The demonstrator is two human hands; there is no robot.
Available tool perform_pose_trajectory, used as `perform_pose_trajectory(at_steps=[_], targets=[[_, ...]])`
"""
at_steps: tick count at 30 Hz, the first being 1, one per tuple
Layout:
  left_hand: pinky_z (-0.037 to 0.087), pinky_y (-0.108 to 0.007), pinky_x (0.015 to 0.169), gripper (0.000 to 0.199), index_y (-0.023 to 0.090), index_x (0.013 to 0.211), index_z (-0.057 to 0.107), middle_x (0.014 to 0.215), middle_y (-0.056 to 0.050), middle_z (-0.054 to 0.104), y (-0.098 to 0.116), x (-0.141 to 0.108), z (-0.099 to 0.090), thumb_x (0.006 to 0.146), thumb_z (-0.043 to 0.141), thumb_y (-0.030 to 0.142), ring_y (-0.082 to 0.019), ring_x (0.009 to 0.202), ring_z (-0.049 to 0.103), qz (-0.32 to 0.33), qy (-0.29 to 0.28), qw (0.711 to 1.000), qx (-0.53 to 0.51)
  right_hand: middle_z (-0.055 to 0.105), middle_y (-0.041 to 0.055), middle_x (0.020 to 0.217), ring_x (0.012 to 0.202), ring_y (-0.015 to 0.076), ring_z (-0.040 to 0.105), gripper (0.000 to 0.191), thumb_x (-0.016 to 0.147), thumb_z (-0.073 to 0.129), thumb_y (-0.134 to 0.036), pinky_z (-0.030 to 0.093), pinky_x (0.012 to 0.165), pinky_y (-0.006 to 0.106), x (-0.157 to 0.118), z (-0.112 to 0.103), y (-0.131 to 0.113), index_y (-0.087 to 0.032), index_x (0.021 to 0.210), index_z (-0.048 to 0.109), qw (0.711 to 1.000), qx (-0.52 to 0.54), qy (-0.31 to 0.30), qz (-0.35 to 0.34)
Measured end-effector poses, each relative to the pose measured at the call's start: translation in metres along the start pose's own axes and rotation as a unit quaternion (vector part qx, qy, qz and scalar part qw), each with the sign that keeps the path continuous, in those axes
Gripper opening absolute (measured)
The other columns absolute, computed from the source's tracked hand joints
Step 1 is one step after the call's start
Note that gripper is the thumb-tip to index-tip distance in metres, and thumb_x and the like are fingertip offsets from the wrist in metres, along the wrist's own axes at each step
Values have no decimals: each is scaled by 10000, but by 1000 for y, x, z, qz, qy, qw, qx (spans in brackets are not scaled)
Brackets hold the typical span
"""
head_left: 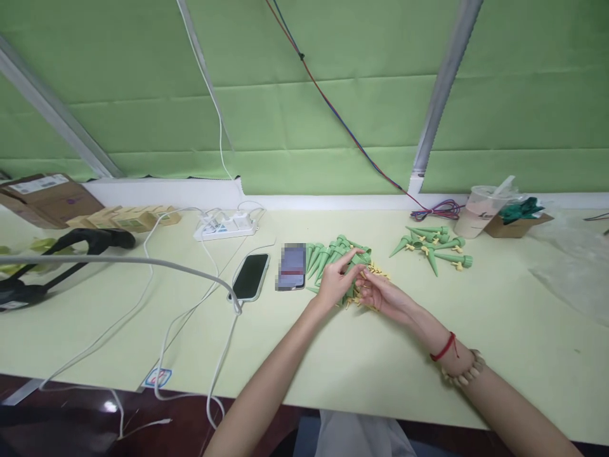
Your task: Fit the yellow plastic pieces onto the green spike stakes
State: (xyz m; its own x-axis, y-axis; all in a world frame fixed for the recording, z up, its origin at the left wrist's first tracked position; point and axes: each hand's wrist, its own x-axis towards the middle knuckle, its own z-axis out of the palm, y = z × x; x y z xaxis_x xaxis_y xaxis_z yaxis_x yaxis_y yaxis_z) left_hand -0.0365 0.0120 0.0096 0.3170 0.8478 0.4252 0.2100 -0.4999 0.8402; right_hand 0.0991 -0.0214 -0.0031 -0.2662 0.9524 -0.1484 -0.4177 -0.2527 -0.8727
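Many green plastic spikes lie in a pile at the middle of the table, beside and under my hands. Small yellow pieces show around the pile's right and lower edges. My left hand is over the pile, fingers bent and pointing right, holding something I cannot make out. Its fingertips meet those of my right hand, which is palm up with its fingers curled together; what lies between them is hidden. To the right, a smaller group of green spikes with yellow pieces attached lies apart.
Two phones lie left of the pile. White cables run to a power strip. Further left are small boxes, a carton and a black frame. A plastic cup, brown box and clear bag stand right.
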Motion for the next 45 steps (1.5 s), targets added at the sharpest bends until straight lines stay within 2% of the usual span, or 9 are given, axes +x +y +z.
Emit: perform_pose_trajectory(at_steps=[8, 15, 18, 23, 27, 32, 37, 41, 45], targets=[[192, -215, 468, 384, 226, 1103, 616, 488, 55, 236, -5, -2, -1, 798, 501, 430, -86, 468, 199, 15, -8, 996, 87, 679, 50, 697, 640, 178, 631, 334, 658, 665, -479, 525, 659, 342, 6, -13, -1, -161, 751, 709, 965, -227, 48, -118], [135, -203, 416, 450, 177, 1084, 588, 488, 66, 197, -6, -2, 10, 798, 466, 502, -68, 442, 166, -66, 18, 997, -25, 680, 67, 705, 695, 216, 616, 245, 783, 559, -364, 482, 697, 353, 5, -12, 9, -188, 687, 701, 795, -453, 156, -371], [110, -192, 398, 486, 146, 1081, 573, 487, 75, 185, -5, -1, 10, 790, 467, 521, -52, 423, 156, -86, 14, 992, -88, 678, 69, 706, 691, 205, 615, 232, 737, 614, -386, 498, 689, 334, 5, -9, 7, -178, 668, 690, 841, -390, 160, -340], [137, -178, 366, 529, 114, 1100, 561, 455, 81, 244, -2, 3, 3, 788, 462, 530, -35, 377, 192, -76, -11, 988, -136, 679, 59, 717, 562, 135, 610, 322, 685, 659, -454, 531, 593, 265, 4, -2, -4, -136, 739, 672, 987, -114, 76, -86], [124, -173, 357, 496, 111, 1062, 587, 443, 84, 235, 1, 2, 1, 775, 500, 506, -27, 366, 184, -70, -12, 989, -127, 662, 35, 664, 461, 89, 579, 319, 819, 524, -417, 538, 546, 246, -2, 1, -12, -122, 798, 644, 994, 59, -36, 84], [111, -172, 360, 514, 108, 1097, 580, 438, 88, 207, 4, 1, 1, 778, 496, 503, -25, 368, 168, -71, -37, 987, -142, 630, 1, 583, 456, 89, 589, 273, 882, 423, -298, 541, 539, 244, -6, -1, -15, -113, 822, 613, 975, 159, -59, 145], [118, -171, 363, 482, 114, 1081, 596, 439, 83, 239, 7, 2, 0, 761, 538, 470, -23, 378, 175, -75, -49, 986, -137, 558, -50, 523, 418, 40, 500, 46, 743, 594, -169, 521, 576, 188, -3, -1, -10, -153, 701, 603, 984, 126, -25, 122], [139, -172, 363, 493, 116, 1067, 607, 441, 73, 281, 6, 2, 2, 743, 553, 483, -28, 384, 196, -89, -57, 986, -127, 566, -25, 538, 477, 69, 514, 117, 668, 660, -237, 483, 559, 201, -3, 0, -5, -150, 609, 610, 996, -91, 23, 11], [134, -172, 357, 552, 131, 1096, 600, 423, 83, 245, 2, 2, 6, 737, 524, 544, -30, 365, 198, -109, -34, 985, -125, 491, -28, 455, 486, 96, 491, 232, 674, 635, -283, 416, 511, 208, -3, -3, -4, -148, 501, 560, 901, -348, 135, -221]])
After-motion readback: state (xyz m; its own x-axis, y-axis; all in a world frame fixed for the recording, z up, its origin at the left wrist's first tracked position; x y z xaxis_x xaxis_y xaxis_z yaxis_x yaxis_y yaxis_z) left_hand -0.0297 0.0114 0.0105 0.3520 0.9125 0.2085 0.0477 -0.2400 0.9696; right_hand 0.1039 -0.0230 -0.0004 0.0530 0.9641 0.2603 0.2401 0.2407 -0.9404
